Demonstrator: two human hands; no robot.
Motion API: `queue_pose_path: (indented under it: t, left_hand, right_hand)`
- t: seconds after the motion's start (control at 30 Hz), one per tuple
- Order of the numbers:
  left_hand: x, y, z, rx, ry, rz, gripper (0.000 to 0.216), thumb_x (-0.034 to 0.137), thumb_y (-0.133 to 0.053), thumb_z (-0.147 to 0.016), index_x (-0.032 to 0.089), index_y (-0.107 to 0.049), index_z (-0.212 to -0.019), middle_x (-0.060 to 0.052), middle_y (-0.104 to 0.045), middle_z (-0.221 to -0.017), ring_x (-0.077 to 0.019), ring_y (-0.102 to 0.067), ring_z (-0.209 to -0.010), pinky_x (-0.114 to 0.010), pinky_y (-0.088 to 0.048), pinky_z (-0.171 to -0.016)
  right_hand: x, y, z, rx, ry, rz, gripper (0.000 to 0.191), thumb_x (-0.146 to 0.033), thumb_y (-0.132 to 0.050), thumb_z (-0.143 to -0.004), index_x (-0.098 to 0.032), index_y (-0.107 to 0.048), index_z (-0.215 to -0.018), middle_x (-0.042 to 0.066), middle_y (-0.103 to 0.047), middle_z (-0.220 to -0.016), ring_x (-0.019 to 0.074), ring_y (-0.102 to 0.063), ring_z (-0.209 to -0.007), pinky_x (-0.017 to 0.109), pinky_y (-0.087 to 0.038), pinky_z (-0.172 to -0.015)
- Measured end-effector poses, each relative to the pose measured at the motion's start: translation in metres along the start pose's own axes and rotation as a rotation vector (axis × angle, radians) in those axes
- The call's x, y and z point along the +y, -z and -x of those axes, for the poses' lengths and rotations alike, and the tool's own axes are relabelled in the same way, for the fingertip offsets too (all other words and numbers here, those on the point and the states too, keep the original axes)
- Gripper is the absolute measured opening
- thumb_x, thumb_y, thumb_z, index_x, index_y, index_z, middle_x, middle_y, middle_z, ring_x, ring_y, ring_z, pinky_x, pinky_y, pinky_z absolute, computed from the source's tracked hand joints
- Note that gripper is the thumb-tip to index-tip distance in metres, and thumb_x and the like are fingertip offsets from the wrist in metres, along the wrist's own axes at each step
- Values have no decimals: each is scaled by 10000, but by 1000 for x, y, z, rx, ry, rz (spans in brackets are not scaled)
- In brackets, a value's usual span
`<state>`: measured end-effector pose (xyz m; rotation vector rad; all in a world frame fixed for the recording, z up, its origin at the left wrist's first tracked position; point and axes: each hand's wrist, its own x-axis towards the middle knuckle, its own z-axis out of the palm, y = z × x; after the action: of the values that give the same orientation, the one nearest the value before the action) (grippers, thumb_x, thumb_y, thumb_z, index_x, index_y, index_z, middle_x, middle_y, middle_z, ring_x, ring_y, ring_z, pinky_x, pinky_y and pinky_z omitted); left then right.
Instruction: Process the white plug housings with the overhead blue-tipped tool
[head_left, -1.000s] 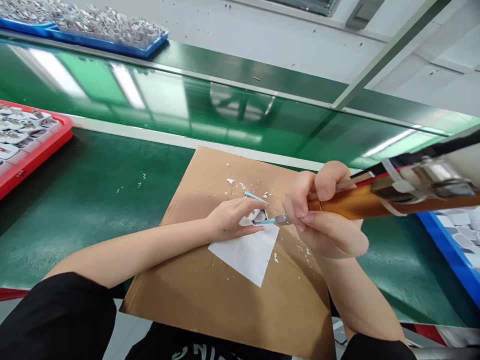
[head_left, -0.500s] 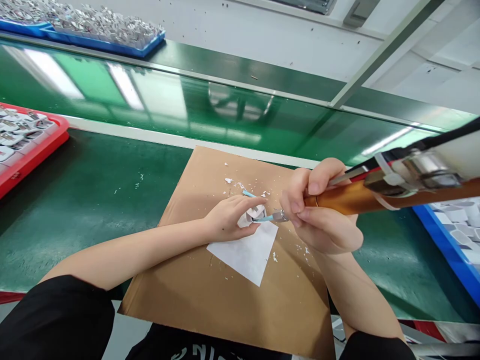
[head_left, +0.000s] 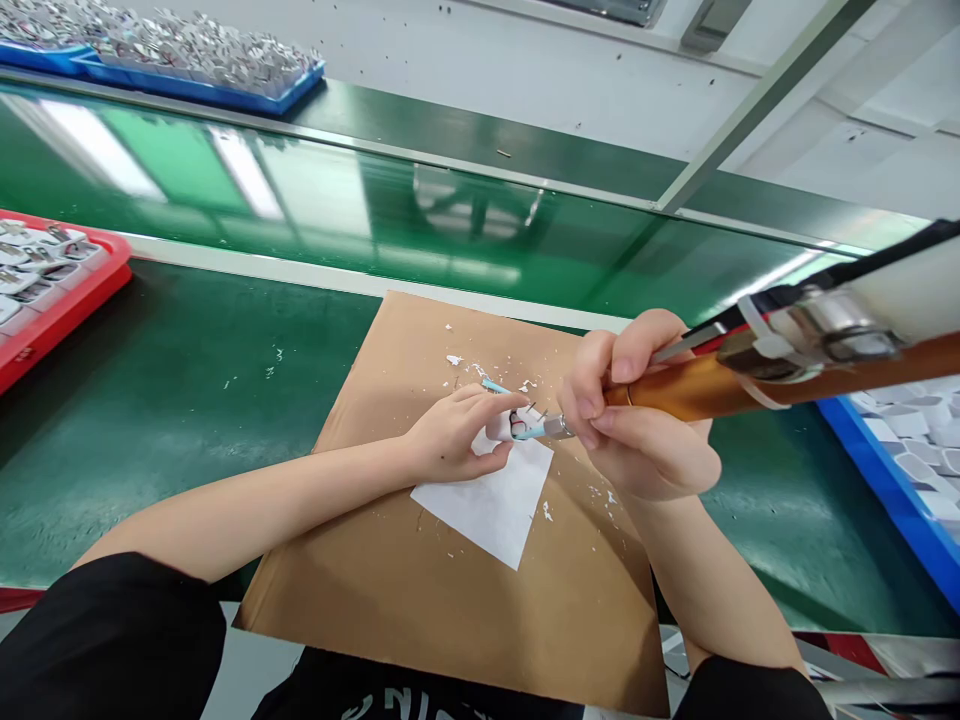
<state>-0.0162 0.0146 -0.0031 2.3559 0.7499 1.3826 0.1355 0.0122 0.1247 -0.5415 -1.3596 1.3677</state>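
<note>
Work looks under way across one green surface (head_left: 225, 330), with one cardboard sheet (head_left: 450, 620) at lower centre. Four trays show: one red tray (head_left: 112, 270) far left, one blue tray (head_left: 885, 510) far right, two blue trays (head_left: 262, 102) upper left, contents uncounted. The right hand (head_left: 645, 440) is wrapped around one orange tool (head_left: 690, 388). Over one paper square (head_left: 487, 515), the left hand (head_left: 454, 437) has its grip clamped on one white case (head_left: 498, 428) at mid-frame, apparently partly opened, unfinished, the tool's single blue tip (head_left: 531, 433) at its gap.
</note>
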Motion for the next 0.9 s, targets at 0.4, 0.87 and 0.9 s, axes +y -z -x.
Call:
queue_pose_path:
  t: [0.4,0.87,0.9]
  left_hand:
    - [-2,1,2,-47,51,-26,368,178,-553,-783,202,-475,-1142,14,-617,-759,-148,-577,-706,-298,-493,-728]
    - [0,4,-2,20,2,6,327,228,-608,-839,193,-510,-1149,9,-674,-768,-124,-596,-681,-261,-502,-707]
    - [0,4,-2,25,-2,10,332,218,-612,-834,194,-511,-1149,10,-677,-774,-122,-596,-682,-259,-502,-705]
  right_hand:
    - [0,1,0,47,-25,17,255,-20,-526,-564,-218,-486,-720,-46,-499,-557,62,-368,-374,227,-245,-329]
    - [1,2,0,41,-4,-23,264,17,-510,-526,-214,-464,-647,-41,-521,-539,65,-381,-380,202,-267,-317]
    - [1,2,0,35,-6,-22,269,20,-508,-529,-214,-450,-648,-40,-525,-549,63,-377,-378,204,-267,-322]
